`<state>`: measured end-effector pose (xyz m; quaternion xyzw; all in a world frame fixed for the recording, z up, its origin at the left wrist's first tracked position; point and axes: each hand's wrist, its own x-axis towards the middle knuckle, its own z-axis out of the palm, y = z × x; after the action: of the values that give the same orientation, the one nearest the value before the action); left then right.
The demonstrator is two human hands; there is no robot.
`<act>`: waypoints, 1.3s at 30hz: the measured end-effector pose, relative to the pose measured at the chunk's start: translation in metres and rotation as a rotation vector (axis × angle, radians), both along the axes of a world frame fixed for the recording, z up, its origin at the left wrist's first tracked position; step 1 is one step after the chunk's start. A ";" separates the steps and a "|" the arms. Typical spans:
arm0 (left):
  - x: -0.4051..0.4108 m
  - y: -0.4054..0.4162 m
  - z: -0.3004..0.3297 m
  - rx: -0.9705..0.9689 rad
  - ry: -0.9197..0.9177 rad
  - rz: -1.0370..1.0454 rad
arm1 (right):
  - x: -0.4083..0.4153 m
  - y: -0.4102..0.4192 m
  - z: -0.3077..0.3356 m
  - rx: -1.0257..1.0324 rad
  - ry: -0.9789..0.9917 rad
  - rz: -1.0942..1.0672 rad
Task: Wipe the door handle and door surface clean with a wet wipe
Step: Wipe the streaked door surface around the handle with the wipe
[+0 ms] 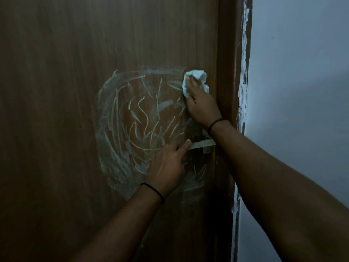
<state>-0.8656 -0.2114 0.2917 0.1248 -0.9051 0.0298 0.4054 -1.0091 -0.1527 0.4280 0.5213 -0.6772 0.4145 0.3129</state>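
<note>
Nearest the camera, 2 bare forearms reach up and forward, each wrist ringed by a thin black band. The left hand lies low against the dark brown wood-grain door, its fingers extended and loosely relaxed, grasping nothing; its forefinger tip touches the free end of the flat silver metal lever handle. That handle's long axis runs roughly horizontal, from the fingertip rightward to its mount near the door's edge, where the right forearm crosses in front of it.

Farther up, the right hand presses a crumpled white wet wipe flat to the door, fingers curled over the wad and gripping it. The wipe sits at the upper right rim of a broad ring of pale greenish-white smear marks, which spreads leftward and downward from it and surrounds scattered curved streaks.

So the residue lies mostly to the left of and below the wipe-holding hand, and the handle lies directly below it, nearer the left hand. Judging by how much smear remains, the surface cleaning looks far from finished.

Beyond the door's right edge stand the brown door frame with chipped white paint and a pale blue-grey wall.
</note>
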 end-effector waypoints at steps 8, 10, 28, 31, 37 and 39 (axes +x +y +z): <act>0.005 -0.002 -0.017 0.012 0.031 0.015 | 0.011 -0.012 0.007 -0.044 -0.034 0.005; 0.005 -0.003 -0.023 0.016 0.048 0.005 | 0.003 -0.004 -0.006 -0.041 -0.050 0.039; 0.029 -0.012 -0.050 0.058 0.216 -0.044 | -0.003 -0.008 -0.014 -0.337 0.085 -0.012; 0.041 -0.022 -0.021 -0.065 0.368 0.021 | -0.014 0.001 -0.021 -0.371 -0.026 -0.062; 0.079 -0.054 0.020 -0.147 0.518 0.161 | 0.006 -0.018 -0.031 -0.355 0.052 -0.094; 0.094 -0.065 0.030 -0.164 0.543 0.215 | 0.005 -0.014 -0.036 -0.336 0.060 -0.072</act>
<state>-0.7715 -0.2765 0.3213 0.1903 -0.7397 0.1111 0.6358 -1.0044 -0.1664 0.3918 0.4489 -0.6071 0.4947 0.4303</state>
